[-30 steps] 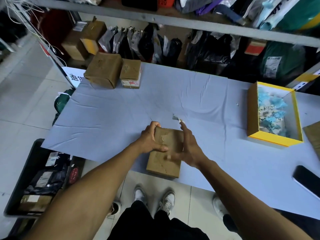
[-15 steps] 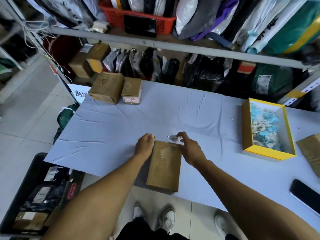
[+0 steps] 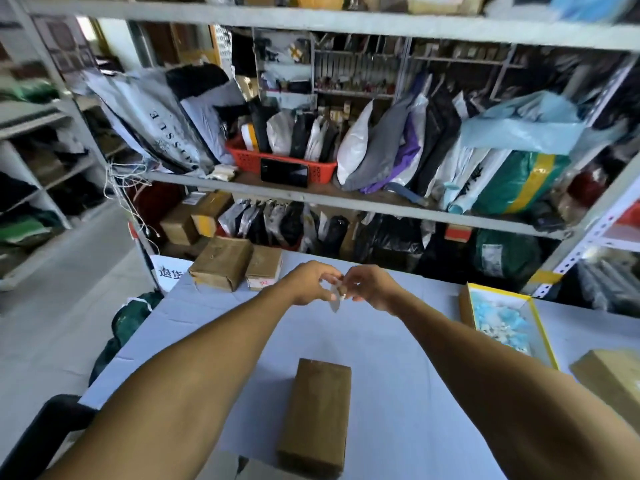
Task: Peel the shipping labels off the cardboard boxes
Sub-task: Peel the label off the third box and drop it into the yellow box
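Observation:
A brown cardboard box (image 3: 317,414) lies on the table (image 3: 398,358) near its front edge, with no label showing on its top. Above the table's middle, my left hand (image 3: 308,282) and my right hand (image 3: 372,285) meet with fingertips pinched on a small grey-white scrap of label (image 3: 335,299) that hangs between them. Both hands are well clear of the box. Two more brown boxes (image 3: 221,266) (image 3: 264,267) stand at the table's far left; the smaller one shows a white and red label on its front.
A yellow-rimmed open box (image 3: 540,323) with blue and white label scraps sits at the right. Another brown box (image 3: 613,379) is at the right edge. Packed parcel shelves (image 3: 346,199) rise behind the table. A black bin (image 3: 41,434) stands on the floor at the left.
Both hands have left the box and risen up and forward, with the label scrap now pinched between them. The camera has tilted up toward the shelves.

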`<act>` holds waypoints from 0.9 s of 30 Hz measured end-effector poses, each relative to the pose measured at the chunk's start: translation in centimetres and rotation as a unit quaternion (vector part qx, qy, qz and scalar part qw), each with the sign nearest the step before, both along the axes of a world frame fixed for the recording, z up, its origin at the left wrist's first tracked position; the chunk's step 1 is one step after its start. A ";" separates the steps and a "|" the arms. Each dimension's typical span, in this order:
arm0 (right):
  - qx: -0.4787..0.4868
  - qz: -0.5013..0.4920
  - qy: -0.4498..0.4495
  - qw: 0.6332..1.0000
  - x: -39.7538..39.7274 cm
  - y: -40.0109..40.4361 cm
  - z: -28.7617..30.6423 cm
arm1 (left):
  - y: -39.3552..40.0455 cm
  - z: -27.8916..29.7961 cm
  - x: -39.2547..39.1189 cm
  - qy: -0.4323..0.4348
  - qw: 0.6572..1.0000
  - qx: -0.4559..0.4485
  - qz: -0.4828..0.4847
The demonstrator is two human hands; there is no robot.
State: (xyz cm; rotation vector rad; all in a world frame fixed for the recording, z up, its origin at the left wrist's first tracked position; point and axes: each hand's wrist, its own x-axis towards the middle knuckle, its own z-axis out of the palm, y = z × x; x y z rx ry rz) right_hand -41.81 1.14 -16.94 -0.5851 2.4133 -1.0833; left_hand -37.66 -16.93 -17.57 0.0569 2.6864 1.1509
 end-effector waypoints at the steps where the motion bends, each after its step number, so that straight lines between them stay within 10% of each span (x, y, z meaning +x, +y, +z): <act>1: -0.015 -0.004 -0.016 1.000 -0.1 0.0 0.8 | 0.0 0.4 0.0 0.012 1.000 0.006 0.003; 15: 0.183 -0.114 0.152 0.965 0.5 -2.8 5.0 | 0.1 4.0 -0.2 0.022 0.998 0.057 -0.005; 27: 0.065 -0.077 0.138 0.985 2.0 -2.6 6.4 | -1.0 5.3 -0.4 0.132 0.984 -0.076 0.092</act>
